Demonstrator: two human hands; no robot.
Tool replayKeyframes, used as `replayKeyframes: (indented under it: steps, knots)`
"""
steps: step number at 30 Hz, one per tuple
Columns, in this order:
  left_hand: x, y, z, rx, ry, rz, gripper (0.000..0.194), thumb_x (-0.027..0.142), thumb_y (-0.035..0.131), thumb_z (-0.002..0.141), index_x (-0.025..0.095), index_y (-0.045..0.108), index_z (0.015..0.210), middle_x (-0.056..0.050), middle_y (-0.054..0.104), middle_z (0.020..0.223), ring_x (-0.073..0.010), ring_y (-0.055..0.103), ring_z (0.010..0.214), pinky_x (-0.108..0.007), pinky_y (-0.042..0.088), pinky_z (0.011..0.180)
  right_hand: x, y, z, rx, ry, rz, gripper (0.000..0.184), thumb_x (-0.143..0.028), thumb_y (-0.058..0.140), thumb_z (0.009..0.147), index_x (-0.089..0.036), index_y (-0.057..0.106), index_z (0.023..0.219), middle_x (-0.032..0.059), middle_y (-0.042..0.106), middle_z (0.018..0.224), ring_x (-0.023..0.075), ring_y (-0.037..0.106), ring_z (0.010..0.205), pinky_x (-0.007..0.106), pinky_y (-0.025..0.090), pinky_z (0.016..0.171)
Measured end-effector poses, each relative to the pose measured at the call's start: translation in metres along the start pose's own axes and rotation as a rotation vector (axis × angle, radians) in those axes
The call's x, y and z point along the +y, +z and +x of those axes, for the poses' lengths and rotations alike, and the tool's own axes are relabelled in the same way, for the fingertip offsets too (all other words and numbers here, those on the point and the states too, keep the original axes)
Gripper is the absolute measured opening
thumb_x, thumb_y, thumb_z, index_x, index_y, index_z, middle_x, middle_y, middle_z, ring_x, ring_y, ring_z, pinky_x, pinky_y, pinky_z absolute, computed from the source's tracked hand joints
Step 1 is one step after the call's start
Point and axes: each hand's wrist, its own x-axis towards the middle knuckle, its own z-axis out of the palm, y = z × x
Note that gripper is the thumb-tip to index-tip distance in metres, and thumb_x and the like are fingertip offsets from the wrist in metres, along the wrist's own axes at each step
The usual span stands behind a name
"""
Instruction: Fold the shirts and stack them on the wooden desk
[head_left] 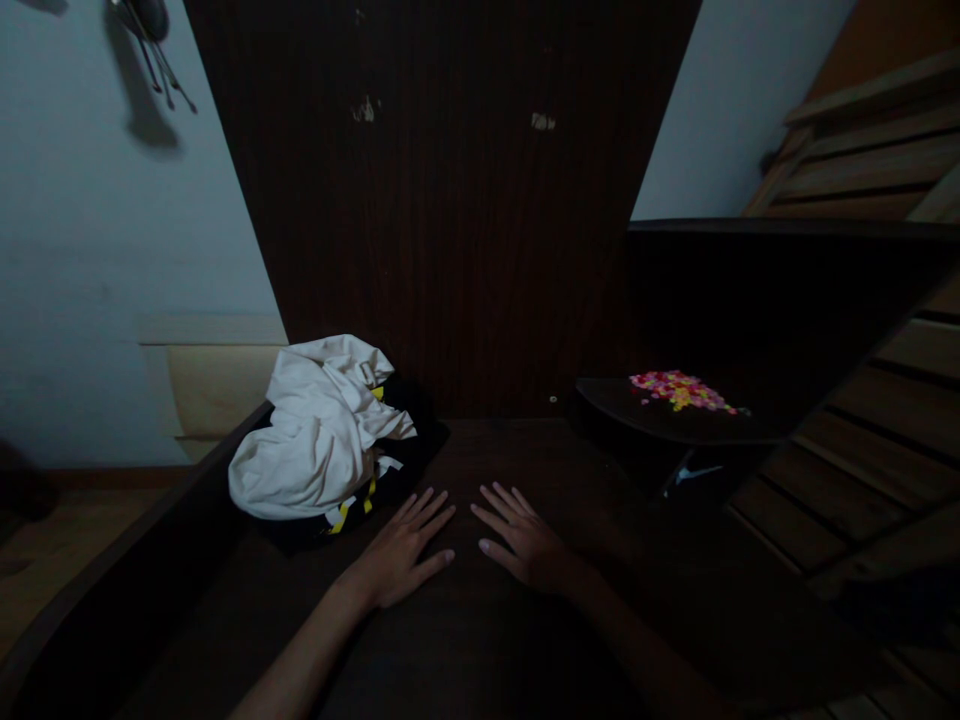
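The left hand [395, 558] and the right hand [531, 548] are palm down at the dark tabletop [487, 650], fingertips pointing away from the person. The fingers of both are spread and released, holding nothing; the gloom hides whether the palms press on the wood. A crumpled white cloth [315, 430] lies just beyond and to the left of the left fingers, bunched over a black cloth [412, 420] with yellow strips [370, 495]. The black cloth's near edge is close to those fingertips. Well to the right of the right fingers and farther away, a small shelf [600, 397] bears a loose patch of pink, red and yellow bits [679, 388]. Straight ahead of the fingers, behind the tabletop, stands a dark wooden panel [465, 220] with pale scuffs.
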Motion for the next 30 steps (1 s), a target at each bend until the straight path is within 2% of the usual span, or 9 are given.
replayKeyframes:
  steps: [16,24,27,30]
  knots:
    - [0.0,-0.001,0.0,-0.031,-0.018,-0.007,0.062,0.056,0.038,0.098,0.028,0.028,0.152,-0.006,0.023,0.159,-0.0274,0.016,0.148,-0.052,0.02,0.119,0.001,0.001,0.0,0.001,0.004,0.016,0.058,-0.054,0.039,0.098,-0.028,0.037,0.149,0.0076,0.023,0.16,0.0287,0.015,0.149,0.056,0.013,0.119]
    - [0.004,-0.004,0.0,-0.018,-0.013,0.03,0.062,0.055,0.038,0.098,0.024,0.033,0.15,-0.008,0.029,0.157,-0.0286,0.02,0.147,-0.052,0.024,0.118,-0.002,-0.005,0.0,-0.035,0.006,0.026,0.059,-0.055,0.036,0.098,-0.026,0.037,0.149,0.0083,0.022,0.16,0.0288,0.014,0.149,0.055,0.012,0.12]
    - [0.008,-0.007,0.001,-0.017,-0.002,0.055,0.06,0.054,0.039,0.098,0.021,0.04,0.147,-0.01,0.035,0.155,-0.0298,0.026,0.145,-0.052,0.027,0.117,-0.002,-0.004,0.001,-0.029,0.01,0.022,0.059,-0.056,0.036,0.098,-0.026,0.037,0.149,0.0078,0.023,0.16,0.0285,0.014,0.149,0.055,0.012,0.12]
    - [0.016,-0.012,0.0,0.021,0.035,0.058,0.049,0.043,0.045,0.098,0.022,0.048,0.142,-0.009,0.048,0.147,-0.0277,0.043,0.136,-0.048,0.036,0.113,-0.001,-0.002,0.001,-0.018,0.01,0.015,0.059,-0.056,0.036,0.098,-0.026,0.037,0.15,0.0079,0.022,0.16,0.0281,0.014,0.149,0.055,0.011,0.12]
